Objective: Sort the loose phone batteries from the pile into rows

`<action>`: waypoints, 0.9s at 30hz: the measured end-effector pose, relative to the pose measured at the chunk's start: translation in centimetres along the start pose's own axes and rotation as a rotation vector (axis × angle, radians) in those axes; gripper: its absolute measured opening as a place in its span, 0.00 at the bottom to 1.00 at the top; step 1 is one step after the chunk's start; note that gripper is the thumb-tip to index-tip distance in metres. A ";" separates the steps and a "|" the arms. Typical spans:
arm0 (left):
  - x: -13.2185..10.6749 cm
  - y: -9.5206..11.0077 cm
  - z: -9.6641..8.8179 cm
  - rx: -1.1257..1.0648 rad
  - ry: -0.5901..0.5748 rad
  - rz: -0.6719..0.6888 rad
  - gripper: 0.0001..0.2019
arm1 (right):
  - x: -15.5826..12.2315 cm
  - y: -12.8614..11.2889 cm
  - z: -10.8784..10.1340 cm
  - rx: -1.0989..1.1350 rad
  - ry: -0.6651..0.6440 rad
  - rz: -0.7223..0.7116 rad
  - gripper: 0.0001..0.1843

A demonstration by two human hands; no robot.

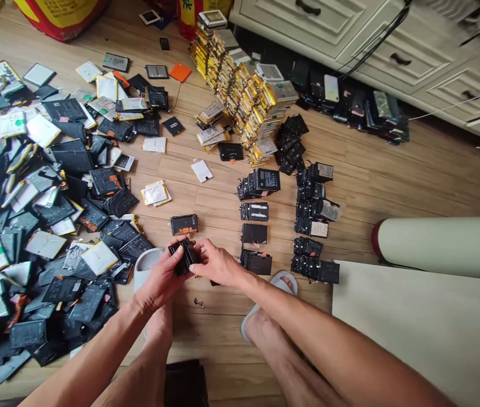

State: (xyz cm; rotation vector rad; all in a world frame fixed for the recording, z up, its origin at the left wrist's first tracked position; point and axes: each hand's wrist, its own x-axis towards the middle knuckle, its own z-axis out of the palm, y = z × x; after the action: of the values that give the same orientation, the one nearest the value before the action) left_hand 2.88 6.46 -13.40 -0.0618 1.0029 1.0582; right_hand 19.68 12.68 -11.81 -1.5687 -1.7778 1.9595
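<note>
Between my two hands is a small stack of black phone batteries (183,255), held just above the floor in front of my feet. My left hand (167,265) wraps round its left side, thumb on the top edge. On the right side, the fingers of my right hand (211,261) pinch the stack's edge. A black battery with an orange patch (184,224) lies just beyond my hands. To the right, short stacks of black batteries (254,233) stand in a column, and a second column of black batteries (311,206) is farther right.
A big loose heap of batteries (66,186) spreads over the left floor. Tall stacks of yellow-edged batteries (240,79) stand at the back, near white drawers (375,51). Phones (350,104) lie below the drawers. A pale roll (439,243) and sheet (418,322) are at right.
</note>
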 end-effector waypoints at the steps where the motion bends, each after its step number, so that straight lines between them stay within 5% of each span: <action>1: 0.2 -0.3 0.7 0.016 -0.005 0.004 0.22 | -0.3 -0.2 -0.7 -0.030 0.016 0.016 0.20; 6: 1.1 -1.5 4.9 0.138 -0.049 -0.012 0.22 | -2.8 0.2 -4.0 0.047 0.069 0.088 0.19; 10: 2.0 -1.5 7.0 0.190 -0.036 -0.029 0.19 | -4.5 1.9 -5.6 0.380 0.064 0.103 0.19; 16: 2.9 -0.7 5.9 0.022 -0.080 -0.173 0.17 | -5.2 4.6 -5.3 0.844 0.036 0.059 0.29; 23: 2.9 -0.5 4.8 0.158 -0.047 -0.137 0.26 | -4.4 5.6 -4.8 0.778 0.031 -0.024 0.29; 27: 3.1 0.0 4.4 0.226 -0.029 -0.076 0.26 | -3.1 6.4 -4.5 0.692 0.141 -0.026 0.27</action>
State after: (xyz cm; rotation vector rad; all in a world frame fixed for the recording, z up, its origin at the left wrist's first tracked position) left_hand 6.06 10.72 -13.03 0.0991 1.0795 0.8695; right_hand 27.75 11.72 -13.97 -1.3698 -0.8991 2.0611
